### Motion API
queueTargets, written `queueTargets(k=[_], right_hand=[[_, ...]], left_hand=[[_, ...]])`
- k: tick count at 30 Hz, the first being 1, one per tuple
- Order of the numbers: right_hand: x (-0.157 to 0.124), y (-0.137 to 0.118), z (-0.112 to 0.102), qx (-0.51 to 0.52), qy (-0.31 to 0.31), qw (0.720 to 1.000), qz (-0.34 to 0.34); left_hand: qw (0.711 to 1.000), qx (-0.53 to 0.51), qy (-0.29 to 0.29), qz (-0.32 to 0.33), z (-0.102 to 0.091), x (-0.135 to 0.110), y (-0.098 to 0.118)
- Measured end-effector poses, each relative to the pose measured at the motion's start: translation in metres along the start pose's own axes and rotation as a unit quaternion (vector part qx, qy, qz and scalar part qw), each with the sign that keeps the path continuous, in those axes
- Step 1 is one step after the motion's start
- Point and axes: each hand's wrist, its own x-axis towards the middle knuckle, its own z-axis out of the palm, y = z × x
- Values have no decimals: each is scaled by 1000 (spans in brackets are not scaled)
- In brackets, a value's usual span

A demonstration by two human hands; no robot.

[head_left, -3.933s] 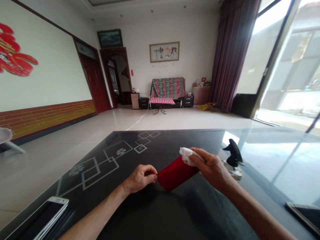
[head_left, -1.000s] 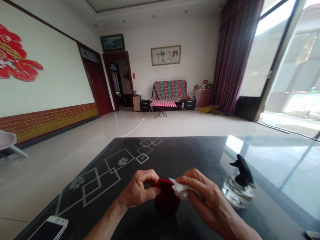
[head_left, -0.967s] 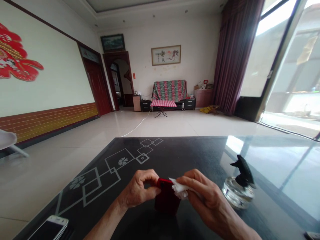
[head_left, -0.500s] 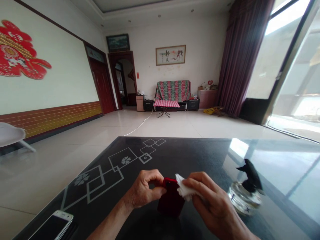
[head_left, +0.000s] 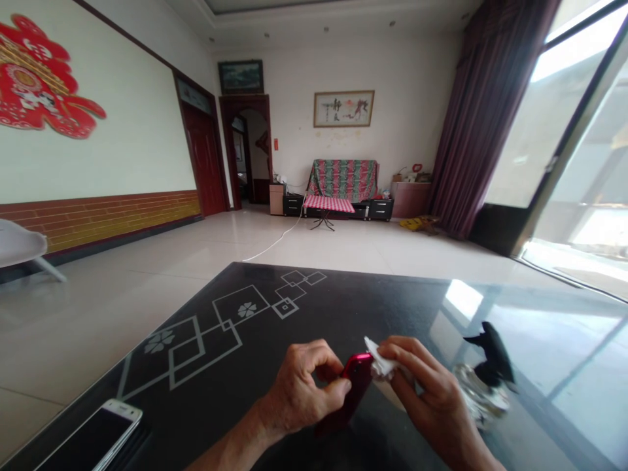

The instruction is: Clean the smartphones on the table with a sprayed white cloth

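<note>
My left hand (head_left: 305, 391) grips a red phone (head_left: 351, 387) by its edge, holding it upright just above the black glass table (head_left: 255, 340). My right hand (head_left: 432, 399) pinches a crumpled white tissue (head_left: 379, 361) and presses it against the top right of the red phone. Both hands are closed. The lower part of the phone is hidden behind my left hand.
A white-framed phone (head_left: 93, 439) lies face up at the table's near left corner. A glass ashtray (head_left: 478, 387) with a black ornament (head_left: 492, 353) stands right of my right hand. Beyond the table lies an open tiled floor; a white chair (head_left: 19, 248) is at far left.
The red phone went from lying long-ways between my hands to being held upright. It now tilts to the right, and the tissue sits at its top corner. The view has shifted right.
</note>
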Motion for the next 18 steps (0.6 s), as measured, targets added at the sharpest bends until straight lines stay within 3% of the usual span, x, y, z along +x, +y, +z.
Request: queueTargets(k=[13, 15, 18], right_hand=[[-1, -3, 4, -4, 50, 998, -32], [-2, -1, 4, 17, 58, 998, -13], [-3, 5, 1, 76, 93, 990, 72]], left_hand=[[999, -30, -34, -15, -7, 3, -8], [998, -38, -42, -13, -10, 4, -12], [997, -49, -52, -15, -15, 5, -18]])
